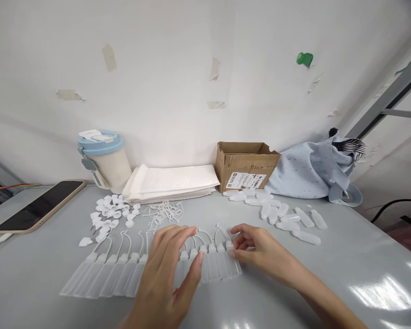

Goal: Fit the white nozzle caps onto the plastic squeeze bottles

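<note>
A row of translucent plastic tubes with white caps and thin curved straps lies side by side across the front of the table. My left hand is over the middle of the row, thumb and fingers apart, hiding several tubes behind it. At the row's right end, my right hand has its thumb and curled fingers at the capped top of the end tube. White caps lie in a loose pile behind the row's left side. Thin white straps are heaped behind its middle.
Loose translucent tubes are scattered at the right. Along the wall stand a cup with a blue lid, a stack of white packets, an open cardboard box and a light blue bag. A phone with a cable lies left.
</note>
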Demonstrator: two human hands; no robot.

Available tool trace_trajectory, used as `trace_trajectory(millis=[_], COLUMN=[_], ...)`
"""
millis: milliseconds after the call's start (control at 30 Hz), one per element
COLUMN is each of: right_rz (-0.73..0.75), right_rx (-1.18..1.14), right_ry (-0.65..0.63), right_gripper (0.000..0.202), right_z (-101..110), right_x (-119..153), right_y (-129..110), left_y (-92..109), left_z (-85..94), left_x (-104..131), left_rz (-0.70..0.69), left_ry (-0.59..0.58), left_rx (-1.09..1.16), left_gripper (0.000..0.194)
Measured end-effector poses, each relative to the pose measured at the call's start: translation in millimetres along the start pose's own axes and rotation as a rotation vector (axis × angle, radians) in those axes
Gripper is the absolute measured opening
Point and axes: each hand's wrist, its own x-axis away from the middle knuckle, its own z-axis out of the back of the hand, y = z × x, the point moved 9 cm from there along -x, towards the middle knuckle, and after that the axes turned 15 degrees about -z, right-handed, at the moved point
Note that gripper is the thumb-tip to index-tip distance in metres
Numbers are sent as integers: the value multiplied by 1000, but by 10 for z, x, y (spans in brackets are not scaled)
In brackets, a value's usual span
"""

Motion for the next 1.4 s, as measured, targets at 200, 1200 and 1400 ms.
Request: trace_trajectory(millis=[200, 1200, 1400], right_rz=[2, 41, 137], right_rx=[23, 47, 167], right_ry=[5, 79, 394], right_gripper=[34, 27, 17], right_z=[17, 123, 580], right_x=[10, 33, -53], right_y=[-6, -39, -60], left_y=[-29, -569, -889], left_z=[13, 196, 64], left_x=[14, 87, 134], left_rz=[23, 323, 217], left_ry=[7, 15, -208], left_rx=[-11, -141, -204], left_gripper=[29, 23, 32])
